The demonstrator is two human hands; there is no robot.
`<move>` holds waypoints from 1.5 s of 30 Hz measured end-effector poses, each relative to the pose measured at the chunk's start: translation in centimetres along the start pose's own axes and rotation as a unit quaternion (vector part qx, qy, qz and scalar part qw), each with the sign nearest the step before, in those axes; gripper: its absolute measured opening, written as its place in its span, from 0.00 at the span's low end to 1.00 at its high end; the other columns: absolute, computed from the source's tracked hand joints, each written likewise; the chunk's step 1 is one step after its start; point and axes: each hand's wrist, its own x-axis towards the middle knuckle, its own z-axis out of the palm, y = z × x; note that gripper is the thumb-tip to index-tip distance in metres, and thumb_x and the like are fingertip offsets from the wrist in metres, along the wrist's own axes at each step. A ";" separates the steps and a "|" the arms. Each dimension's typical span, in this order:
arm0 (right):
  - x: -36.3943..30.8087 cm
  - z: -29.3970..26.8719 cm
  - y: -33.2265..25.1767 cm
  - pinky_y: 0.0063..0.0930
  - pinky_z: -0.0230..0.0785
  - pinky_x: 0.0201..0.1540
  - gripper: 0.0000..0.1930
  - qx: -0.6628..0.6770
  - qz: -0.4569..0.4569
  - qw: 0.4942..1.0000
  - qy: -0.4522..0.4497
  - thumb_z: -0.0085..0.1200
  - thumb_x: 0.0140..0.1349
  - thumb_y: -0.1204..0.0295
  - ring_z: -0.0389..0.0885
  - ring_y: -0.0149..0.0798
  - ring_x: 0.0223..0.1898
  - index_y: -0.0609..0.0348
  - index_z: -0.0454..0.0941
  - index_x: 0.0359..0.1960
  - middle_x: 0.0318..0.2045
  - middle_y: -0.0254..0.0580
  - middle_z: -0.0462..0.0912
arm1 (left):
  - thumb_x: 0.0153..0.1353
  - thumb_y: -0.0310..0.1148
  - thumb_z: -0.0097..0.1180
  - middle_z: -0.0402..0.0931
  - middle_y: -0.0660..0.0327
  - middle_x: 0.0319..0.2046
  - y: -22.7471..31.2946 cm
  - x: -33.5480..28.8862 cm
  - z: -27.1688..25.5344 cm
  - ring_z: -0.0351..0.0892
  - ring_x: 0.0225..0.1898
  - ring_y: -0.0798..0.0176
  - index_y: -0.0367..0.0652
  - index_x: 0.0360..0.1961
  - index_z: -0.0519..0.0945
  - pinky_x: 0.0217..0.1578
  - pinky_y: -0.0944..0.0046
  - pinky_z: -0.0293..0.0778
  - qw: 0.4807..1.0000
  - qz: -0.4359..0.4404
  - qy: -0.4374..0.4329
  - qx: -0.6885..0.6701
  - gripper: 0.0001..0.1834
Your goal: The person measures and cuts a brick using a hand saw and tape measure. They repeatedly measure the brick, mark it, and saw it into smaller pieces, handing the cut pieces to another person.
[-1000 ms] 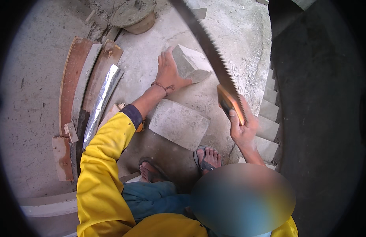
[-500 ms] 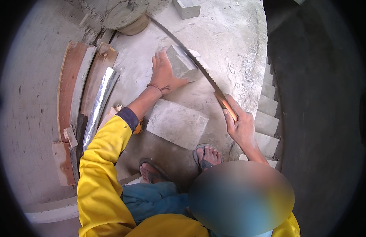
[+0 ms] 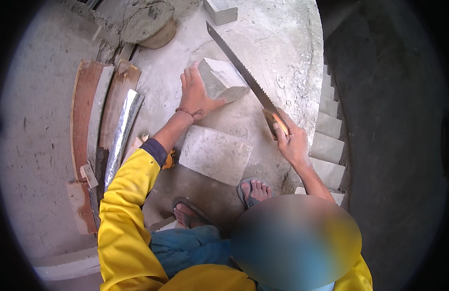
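Note:
A pale grey lightweight concrete block point(image 3: 215, 83) rests on the dusty floor, with a white powdery face upward. My left hand point(image 3: 195, 92) holds it from the left, fingers along its far left side and thumb by its near end. In my right hand point(image 3: 293, 140), the fingers are wrapped round the wooden handle point(image 3: 277, 121) of a handsaw. The saw's long toothed blade point(image 3: 236, 63) slants up and left, passing close by the block's right edge. Whether blade and block touch, I cannot tell. A flatter block point(image 3: 216, 153) lies nearer, in front of my feet.
Wooden boards point(image 3: 88, 111) and a foil-wrapped strip point(image 3: 121, 136) lean at the left. A bucket point(image 3: 159, 36) with a mortar-crusted top stands far left. Another block point(image 3: 222, 12) sits at the back. Stair steps point(image 3: 326, 145) drop along the right edge. An orange object point(image 3: 169, 160) lies near my left forearm.
The saw's tip has swung right, away from the bucket, and more of the blade's flat side shows. The blade has shifted from across the block to its right edge. My left hand stays on the block.

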 end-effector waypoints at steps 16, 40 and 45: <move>0.8 0.6 -0.1 0.35 0.79 0.40 0.23 0.061 -0.073 0.989 0.116 0.56 0.71 0.65 0.91 0.50 0.37 0.54 0.76 0.66 0.38 0.58 0.88 | 0.41 0.43 0.80 0.57 0.38 0.63 -0.4 0.1 -0.1 0.57 0.65 0.37 0.28 0.72 0.47 0.69 0.44 0.58 1.000 0.013 0.002 0.011 0.67; 1.4 1.0 -0.4 0.41 0.76 0.30 0.21 0.012 -0.142 0.978 0.154 0.56 0.70 0.67 0.87 0.54 0.27 0.50 0.78 0.64 0.30 0.57 0.86 | 0.41 0.44 0.80 0.57 0.37 0.64 -0.3 0.3 -0.1 0.57 0.66 0.36 0.27 0.72 0.47 0.70 0.44 0.57 1.000 0.007 -0.001 0.012 0.67; 0.6 1.5 -0.4 0.40 0.78 0.34 0.21 0.066 -0.205 0.955 0.206 0.57 0.69 0.71 0.88 0.54 0.29 0.50 0.78 0.64 0.36 0.57 0.87 | 0.41 0.45 0.80 0.57 0.37 0.64 -0.1 0.2 -0.2 0.56 0.66 0.36 0.27 0.72 0.47 0.70 0.44 0.56 1.000 0.001 -0.010 0.007 0.67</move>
